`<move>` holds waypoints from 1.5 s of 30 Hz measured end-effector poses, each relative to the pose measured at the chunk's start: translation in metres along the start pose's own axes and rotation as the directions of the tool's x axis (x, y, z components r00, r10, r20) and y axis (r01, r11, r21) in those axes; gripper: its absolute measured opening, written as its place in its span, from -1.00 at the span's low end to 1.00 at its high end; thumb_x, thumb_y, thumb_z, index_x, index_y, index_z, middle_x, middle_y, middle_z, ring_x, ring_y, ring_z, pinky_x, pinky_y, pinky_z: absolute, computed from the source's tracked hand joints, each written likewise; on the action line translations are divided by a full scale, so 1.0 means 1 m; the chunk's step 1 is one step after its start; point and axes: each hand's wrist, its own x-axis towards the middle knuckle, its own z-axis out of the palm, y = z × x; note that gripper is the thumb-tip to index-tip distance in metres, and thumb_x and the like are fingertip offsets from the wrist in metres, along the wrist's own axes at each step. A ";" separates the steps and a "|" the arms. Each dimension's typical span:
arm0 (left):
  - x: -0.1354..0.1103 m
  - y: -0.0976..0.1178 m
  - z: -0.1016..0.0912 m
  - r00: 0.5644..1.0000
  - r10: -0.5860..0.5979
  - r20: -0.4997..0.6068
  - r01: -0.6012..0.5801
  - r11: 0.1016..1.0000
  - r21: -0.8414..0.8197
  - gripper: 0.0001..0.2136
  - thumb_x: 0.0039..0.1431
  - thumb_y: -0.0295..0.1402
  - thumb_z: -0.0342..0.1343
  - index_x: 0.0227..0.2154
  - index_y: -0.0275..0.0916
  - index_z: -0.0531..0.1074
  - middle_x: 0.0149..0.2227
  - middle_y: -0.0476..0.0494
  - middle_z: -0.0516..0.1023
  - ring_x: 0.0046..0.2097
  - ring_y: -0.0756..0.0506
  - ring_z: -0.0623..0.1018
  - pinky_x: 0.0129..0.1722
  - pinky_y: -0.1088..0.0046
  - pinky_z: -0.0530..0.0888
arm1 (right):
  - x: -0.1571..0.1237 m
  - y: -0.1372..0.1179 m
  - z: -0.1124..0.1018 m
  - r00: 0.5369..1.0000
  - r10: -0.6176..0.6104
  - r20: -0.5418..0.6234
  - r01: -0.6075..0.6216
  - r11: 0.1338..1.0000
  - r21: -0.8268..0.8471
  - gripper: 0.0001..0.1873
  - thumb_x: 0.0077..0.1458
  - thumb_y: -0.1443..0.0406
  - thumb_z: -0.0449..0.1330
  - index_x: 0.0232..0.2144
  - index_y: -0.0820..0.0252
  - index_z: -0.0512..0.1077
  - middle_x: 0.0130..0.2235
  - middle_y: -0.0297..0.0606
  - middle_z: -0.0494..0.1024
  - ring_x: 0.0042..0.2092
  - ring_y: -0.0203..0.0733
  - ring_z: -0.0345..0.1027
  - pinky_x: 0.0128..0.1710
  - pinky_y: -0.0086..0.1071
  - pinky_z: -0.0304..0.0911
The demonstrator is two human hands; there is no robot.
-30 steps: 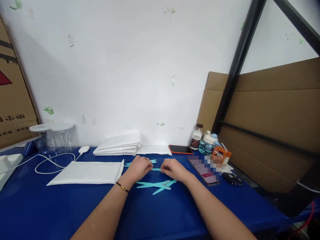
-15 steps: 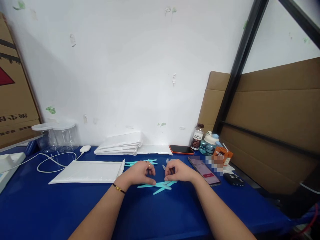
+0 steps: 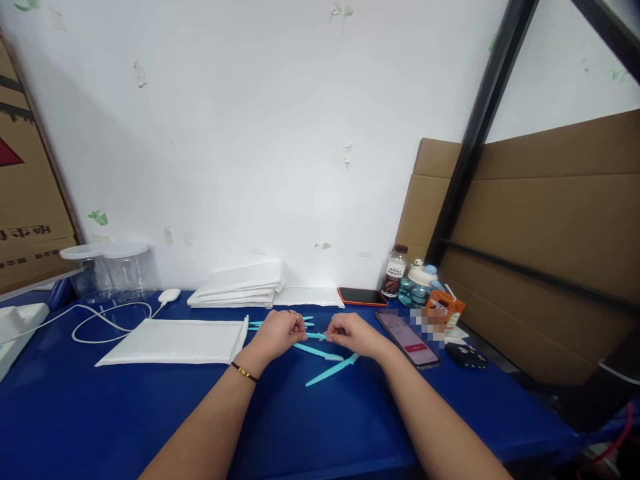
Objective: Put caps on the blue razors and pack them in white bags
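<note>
Shifted since earlier, one turquoise stick (image 3: 314,335) is seemingly pinched by left hand (image 3: 280,333) and right hand (image 3: 356,335), two similar sticks (image 3: 332,371) left on their near side.

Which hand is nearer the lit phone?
Right. The right hand is just left of the lit phone; the left hand is farther to its left, beyond the right hand.

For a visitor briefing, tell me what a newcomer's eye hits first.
In the middle, the left hand pinches a turquoise stick, the right hand at its other end. Two more sticks lie nearer on the blue table. At right, an orange box stands beside a phone.
</note>
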 end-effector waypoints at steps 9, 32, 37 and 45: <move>-0.003 -0.025 -0.007 0.978 -0.133 -0.164 0.154 0.980 0.128 -0.75 -0.06 -0.20 0.18 -0.27 -0.10 0.45 -0.25 -0.02 0.51 -0.17 -0.11 0.46 -0.24 0.44 0.27 | -0.004 0.016 -0.008 0.988 0.100 -0.122 -0.108 0.992 -0.065 -0.86 -0.04 0.24 0.22 -0.44 0.21 0.48 -0.39 -0.29 0.46 -0.37 -0.28 0.31 -0.39 -0.47 0.16; 0.000 0.005 -0.010 0.995 0.064 -0.081 -0.042 0.968 0.249 -0.81 0.16 -0.34 -0.05 -0.44 -0.17 0.46 -0.35 -0.09 0.53 -0.18 -0.11 0.40 -0.16 0.34 0.14 | 0.004 0.002 -0.001 0.996 -0.039 -0.085 0.025 0.987 -0.156 -0.92 0.02 0.39 0.14 -0.42 0.20 0.45 -0.39 -0.29 0.45 -0.39 -0.30 0.29 -0.40 -0.48 0.12; -0.004 -0.026 -0.017 0.976 -0.126 -0.175 0.171 0.947 0.273 -0.80 0.16 -0.31 -0.06 -0.41 -0.15 0.47 -0.31 -0.08 0.53 -0.18 -0.12 0.41 -0.17 0.35 0.17 | -0.001 0.025 -0.013 0.979 0.123 -0.160 -0.146 0.979 -0.140 -0.88 -0.01 0.37 0.13 -0.42 0.22 0.49 -0.38 -0.26 0.49 -0.37 -0.26 0.32 -0.39 -0.46 0.15; -0.008 -0.001 -0.013 0.992 -0.084 -0.092 0.088 0.995 0.040 -0.76 0.11 -0.18 -0.02 -0.34 -0.17 0.48 -0.30 -0.09 0.52 -0.25 -0.08 0.46 -0.29 0.45 0.28 | -0.020 0.013 -0.029 0.970 0.072 0.231 -0.082 0.996 0.035 -0.78 -0.28 0.27 0.34 -0.45 0.20 0.52 -0.45 -0.36 0.49 -0.43 -0.29 0.32 -0.49 -0.51 0.15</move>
